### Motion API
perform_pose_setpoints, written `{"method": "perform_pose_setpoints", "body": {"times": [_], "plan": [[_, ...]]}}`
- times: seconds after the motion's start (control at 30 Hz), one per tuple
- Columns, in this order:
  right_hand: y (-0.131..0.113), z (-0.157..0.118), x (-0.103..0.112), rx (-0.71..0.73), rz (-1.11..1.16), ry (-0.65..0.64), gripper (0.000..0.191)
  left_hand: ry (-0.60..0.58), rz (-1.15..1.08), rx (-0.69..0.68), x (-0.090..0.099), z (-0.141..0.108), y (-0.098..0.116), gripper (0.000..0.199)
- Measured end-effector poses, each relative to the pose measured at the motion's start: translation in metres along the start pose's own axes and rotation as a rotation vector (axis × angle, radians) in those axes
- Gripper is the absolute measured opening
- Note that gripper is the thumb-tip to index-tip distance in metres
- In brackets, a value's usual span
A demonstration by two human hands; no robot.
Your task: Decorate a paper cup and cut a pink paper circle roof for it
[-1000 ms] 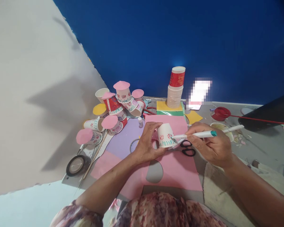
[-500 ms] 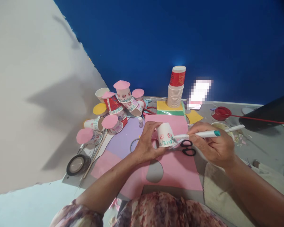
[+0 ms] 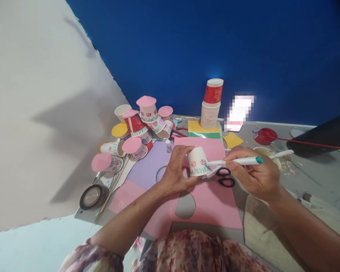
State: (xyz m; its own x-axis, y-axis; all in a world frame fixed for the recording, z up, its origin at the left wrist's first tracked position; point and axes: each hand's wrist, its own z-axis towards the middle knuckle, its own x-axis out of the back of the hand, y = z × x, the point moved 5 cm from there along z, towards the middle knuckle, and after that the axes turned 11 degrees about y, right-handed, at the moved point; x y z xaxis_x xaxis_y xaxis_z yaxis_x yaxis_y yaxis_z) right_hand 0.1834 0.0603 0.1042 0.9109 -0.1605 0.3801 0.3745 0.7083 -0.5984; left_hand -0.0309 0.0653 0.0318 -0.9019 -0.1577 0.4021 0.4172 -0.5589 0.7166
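My left hand (image 3: 177, 170) grips a white paper cup (image 3: 197, 160), its narrow end up, between thumb and fingers. Red flower shapes and a green zigzag line are drawn on the cup. In my right hand (image 3: 255, 173) is a white marker (image 3: 242, 161) with a green end, its tip at the right side of the cup. A second white pen (image 3: 282, 153) sticks out past the right hand. Black-handled scissors (image 3: 226, 182) lie on pink paper (image 3: 218, 204), just below and between the hands.
Several decorated cups with pink paper tops (image 3: 132, 145) stand or lie at the left. A tall cup stack (image 3: 210, 115) rises at the back. Black tape (image 3: 90, 197) is at the left edge, a red lid-like object (image 3: 265, 136) at the right, near a dark cylinder (image 3: 323, 134).
The green zigzag near the cup's lower edge looks slightly different, and the marker tip has shifted very slightly. Both hands keep their hold.
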Motion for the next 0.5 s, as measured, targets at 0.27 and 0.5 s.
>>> {"method": "perform_pose_setpoints", "body": {"times": [0.27,0.5], "plan": [[-0.0025,-0.0018,-0.0052,0.043,-0.005,-0.006,0.007,0.006,0.002,-0.076,-0.0011,-0.0007,0.0053,0.074],[-0.0022,0.0002,-0.0045,0.024,-0.005,-0.026,0.008,-0.014,0.006,-0.066,-0.0021,-0.0010,0.0046,0.077]]}}
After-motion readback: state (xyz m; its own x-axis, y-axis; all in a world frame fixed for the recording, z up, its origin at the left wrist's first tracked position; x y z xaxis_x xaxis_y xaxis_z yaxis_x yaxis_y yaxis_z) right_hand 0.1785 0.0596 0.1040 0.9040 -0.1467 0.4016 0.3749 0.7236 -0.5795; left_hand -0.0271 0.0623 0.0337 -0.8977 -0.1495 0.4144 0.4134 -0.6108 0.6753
